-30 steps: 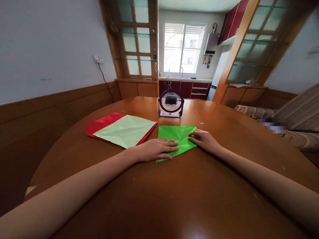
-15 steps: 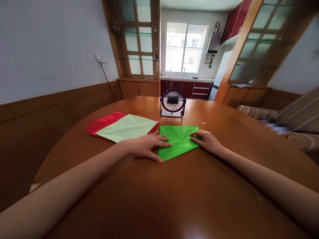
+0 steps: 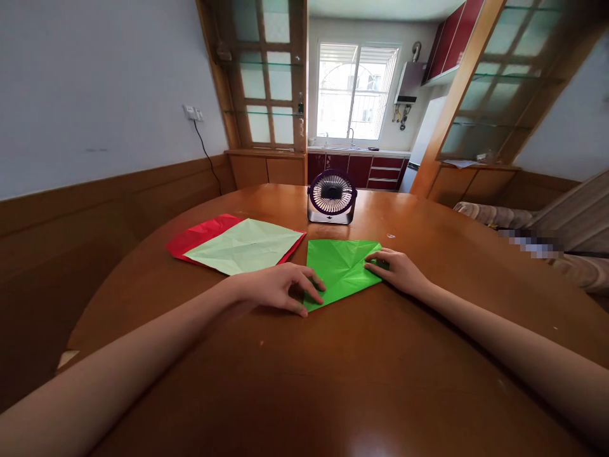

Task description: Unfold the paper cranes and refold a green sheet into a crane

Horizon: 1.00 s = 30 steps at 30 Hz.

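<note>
A bright green sheet of creased paper (image 3: 340, 270) lies on the wooden table in front of me. My left hand (image 3: 285, 289) is at its near left corner, fingers bent and apart, thumb and index fingertips by the corner. At the sheet's right edge, my right hand (image 3: 392, 266) has its fingers and thumb curled onto the paper; the part of the edge under them is hidden. A pale green creased sheet (image 3: 245, 244) rests on top of a red sheet (image 3: 202, 235) to the left, just beyond my left hand.
A small purple desk fan (image 3: 332, 197) stands on the table (image 3: 304, 387) behind the green paper. A tiny pale scrap (image 3: 391, 236) lies to the fan's right. Past the table's right edge is a striped cloth-covered seat (image 3: 561, 219).
My left hand has drawn its spread fingers back from the green paper and bent them toward the near left corner. The right hand stays at the right edge.
</note>
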### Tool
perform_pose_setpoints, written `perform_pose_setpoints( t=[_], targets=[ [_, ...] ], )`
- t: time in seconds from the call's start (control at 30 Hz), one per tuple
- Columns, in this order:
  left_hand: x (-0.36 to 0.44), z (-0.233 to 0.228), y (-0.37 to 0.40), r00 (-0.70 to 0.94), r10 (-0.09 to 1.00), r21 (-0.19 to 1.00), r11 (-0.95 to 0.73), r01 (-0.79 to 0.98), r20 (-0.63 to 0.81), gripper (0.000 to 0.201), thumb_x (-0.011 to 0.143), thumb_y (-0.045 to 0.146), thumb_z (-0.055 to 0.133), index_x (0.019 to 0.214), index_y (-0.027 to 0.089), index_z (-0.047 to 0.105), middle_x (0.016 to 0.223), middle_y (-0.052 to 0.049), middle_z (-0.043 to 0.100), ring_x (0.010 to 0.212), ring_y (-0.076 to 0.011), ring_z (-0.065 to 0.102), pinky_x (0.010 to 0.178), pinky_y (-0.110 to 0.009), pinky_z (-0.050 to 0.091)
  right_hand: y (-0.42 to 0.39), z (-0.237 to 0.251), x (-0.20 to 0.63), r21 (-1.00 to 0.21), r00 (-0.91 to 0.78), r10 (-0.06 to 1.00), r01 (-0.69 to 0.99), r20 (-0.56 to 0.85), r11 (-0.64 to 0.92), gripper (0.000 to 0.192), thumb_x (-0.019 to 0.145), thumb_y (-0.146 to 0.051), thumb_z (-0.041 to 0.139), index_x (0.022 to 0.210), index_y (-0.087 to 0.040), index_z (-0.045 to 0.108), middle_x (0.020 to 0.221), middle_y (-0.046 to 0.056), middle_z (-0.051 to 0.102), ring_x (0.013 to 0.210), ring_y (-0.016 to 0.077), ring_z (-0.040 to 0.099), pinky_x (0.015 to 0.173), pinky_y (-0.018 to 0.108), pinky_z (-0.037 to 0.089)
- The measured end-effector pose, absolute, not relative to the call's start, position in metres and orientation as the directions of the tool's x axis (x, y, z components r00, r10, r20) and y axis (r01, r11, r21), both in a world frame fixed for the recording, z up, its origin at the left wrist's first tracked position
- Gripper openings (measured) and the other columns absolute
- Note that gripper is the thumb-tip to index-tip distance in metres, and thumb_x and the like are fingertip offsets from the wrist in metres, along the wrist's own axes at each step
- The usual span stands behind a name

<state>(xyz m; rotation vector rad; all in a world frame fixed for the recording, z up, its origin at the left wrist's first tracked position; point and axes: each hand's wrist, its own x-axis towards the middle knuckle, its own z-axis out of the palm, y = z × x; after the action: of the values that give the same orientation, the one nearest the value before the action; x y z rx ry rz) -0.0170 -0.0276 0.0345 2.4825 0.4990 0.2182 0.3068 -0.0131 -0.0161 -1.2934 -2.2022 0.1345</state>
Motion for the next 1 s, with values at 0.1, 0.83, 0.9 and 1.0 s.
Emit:
perform_pose_setpoints(
  t=[0.1, 0.83, 0.9, 1.0],
  targets=[
    [-0.018, 0.032, -0.028, 0.916, 0.394, 0.64, -0.722, 0.263, 0.068, 0.024, 0.079, 0.029, 0.073, 0.103, 0.028, 0.074, 0.116, -0.007, 0.064, 0.108, -0.0213, 0.06, 0.094, -0.034, 0.046, -0.013, -0.017, 0.307, -0.361, -0.365, 0.826, 0.769, 0.43, 0.528, 0.024, 0.09, -0.041, 0.056, 0.097, -0.023, 0.071, 0.096, 0.007, 0.069, 0.084, 0.022, 0.065, 0.077, 0.036, 0.052],
    [-0.006, 0.013, -0.028, 0.84, 0.514, 0.683, -0.678, 0.273, 0.175, 0.015, 0.079, 0.033, 0.074, 0.085, 0.02, 0.073, 0.092, -0.004, 0.061, 0.09, -0.0162, 0.056, 0.084, -0.031, 0.045, -0.009, -0.018, 0.307, -0.372, -0.38, 0.829, 0.761, 0.41, 0.532, 0.024, 0.091, -0.039, 0.055, 0.1, -0.023, 0.071, 0.099, 0.007, 0.068, 0.087, 0.0224, 0.064, 0.078, 0.037, 0.05],
    [-0.006, 0.012, -0.027, 0.839, 0.517, 0.683, -0.675, 0.279, 0.168, 0.015, 0.079, 0.033, 0.074, 0.085, 0.02, 0.073, 0.094, -0.004, 0.061, 0.091, -0.0163, 0.056, 0.084, -0.031, 0.045, -0.009, -0.019, 0.307, -0.367, -0.383, 0.828, 0.762, 0.409, 0.533, 0.024, 0.091, -0.039, 0.055, 0.1, -0.023, 0.071, 0.099, 0.007, 0.068, 0.087, 0.0227, 0.064, 0.079, 0.037, 0.051],
    [-0.007, 0.012, -0.027, 0.842, 0.517, 0.687, -0.669, 0.284, 0.155, 0.015, 0.078, 0.033, 0.074, 0.086, 0.019, 0.073, 0.094, -0.004, 0.06, 0.091, -0.0165, 0.056, 0.084, -0.031, 0.045, -0.009, -0.019, 0.307, -0.361, -0.391, 0.826, 0.762, 0.407, 0.538, 0.024, 0.092, -0.039, 0.054, 0.101, -0.023, 0.07, 0.1, 0.007, 0.068, 0.087, 0.0228, 0.065, 0.08, 0.038, 0.051]
  ],
)
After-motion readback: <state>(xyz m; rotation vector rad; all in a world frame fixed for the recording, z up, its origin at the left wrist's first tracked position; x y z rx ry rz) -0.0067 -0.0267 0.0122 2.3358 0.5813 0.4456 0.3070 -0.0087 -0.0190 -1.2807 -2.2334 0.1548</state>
